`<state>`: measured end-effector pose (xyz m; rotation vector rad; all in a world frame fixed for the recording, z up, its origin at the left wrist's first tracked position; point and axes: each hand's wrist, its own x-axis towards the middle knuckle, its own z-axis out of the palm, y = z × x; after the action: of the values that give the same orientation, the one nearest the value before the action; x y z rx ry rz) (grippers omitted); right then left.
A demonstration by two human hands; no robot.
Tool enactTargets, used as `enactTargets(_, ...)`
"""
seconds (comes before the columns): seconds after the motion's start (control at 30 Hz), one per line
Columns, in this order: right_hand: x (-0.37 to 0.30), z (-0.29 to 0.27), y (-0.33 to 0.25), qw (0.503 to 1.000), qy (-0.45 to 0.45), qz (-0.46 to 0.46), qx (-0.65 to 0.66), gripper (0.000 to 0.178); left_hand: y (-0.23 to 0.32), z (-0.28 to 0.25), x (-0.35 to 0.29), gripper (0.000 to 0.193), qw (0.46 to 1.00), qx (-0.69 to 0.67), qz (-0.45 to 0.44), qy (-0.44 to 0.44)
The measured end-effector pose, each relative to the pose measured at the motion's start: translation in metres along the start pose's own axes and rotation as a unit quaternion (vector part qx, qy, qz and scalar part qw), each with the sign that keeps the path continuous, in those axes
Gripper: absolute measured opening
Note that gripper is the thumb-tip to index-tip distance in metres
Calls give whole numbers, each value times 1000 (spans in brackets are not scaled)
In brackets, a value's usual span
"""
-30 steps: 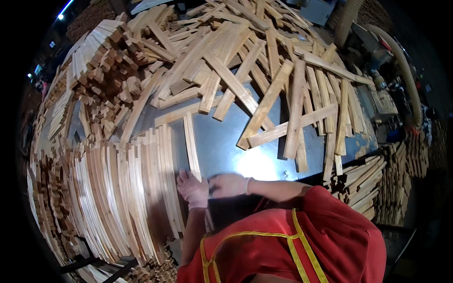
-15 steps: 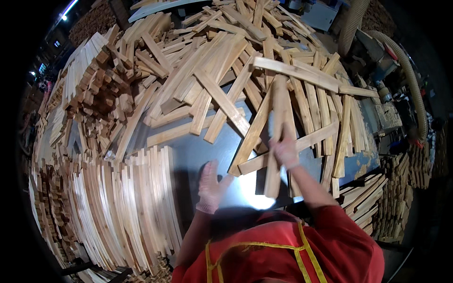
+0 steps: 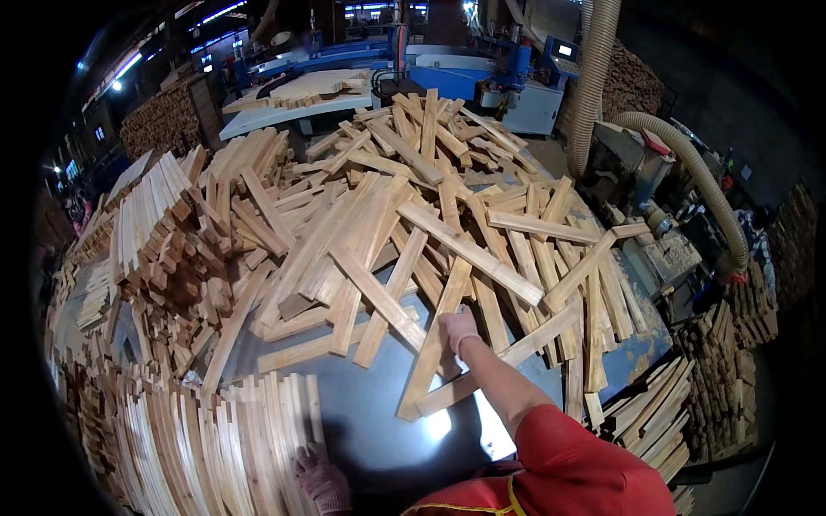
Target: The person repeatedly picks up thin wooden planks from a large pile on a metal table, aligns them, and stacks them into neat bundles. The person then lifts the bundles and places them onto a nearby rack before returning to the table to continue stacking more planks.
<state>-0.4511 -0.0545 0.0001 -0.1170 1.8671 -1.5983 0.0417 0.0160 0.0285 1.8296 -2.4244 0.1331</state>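
Note:
My right hand [image 3: 461, 332], in a pale glove, reaches forward over the grey tabletop [image 3: 370, 413]. Its fingers are closed at the right edge of a slanting wooden board [image 3: 437, 348], which lies with its near end on the table. Across another wooden board [image 3: 452, 396] passes my right forearm, stretched out above it. My left hand [image 3: 323, 482], gloved too, rests low down with fingers spread against the right end of a row of wooden strips [image 3: 258, 430] standing side by side. Beyond my right hand, a long board [image 3: 471, 254] lies diagonally on the heap.
A large jumbled heap of boards [image 3: 379, 215] covers the table's far part. Stacked strips [image 3: 163, 215] rise at left; more boards [image 3: 658, 413] are piled at right. Ribbed hoses [image 3: 594, 95] hang at right, near a blue and white machine [image 3: 447, 77] at the back.
The view has tilted up, showing the machine behind. My right hand has let go of its upright board and moved to the slanting one. My left hand has moved down-left to the strips.

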Motion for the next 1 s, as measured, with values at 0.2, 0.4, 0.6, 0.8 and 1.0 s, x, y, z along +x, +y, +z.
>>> enactTargets(0.2, -95, -6, 27, 934, -281, 138, 174, 48, -46, 2, -16, 67, 999, -37, -25, -5)
enactTargets(0.4, -150, -10, 101, 842, -430, 185, 269, 51, 13, 15, -2, 43, 802, -527, 26, -280)
enactTargets(0.6, -253, 36, 88, 884, -445, 98, 104, 55, 38, -7, 2, 49, 595, -740, 6, -316)
enactTargets(0.8, -235, -65, 19, 909, -61, -184, -369, 72, -42, -44, -37, 66, 900, -345, 107, -244)
enactTargets(1.0, -202, -188, 44, 847, 209, -248, -421, 78, -49, -26, -62, 65, 990, 56, 99, -88)
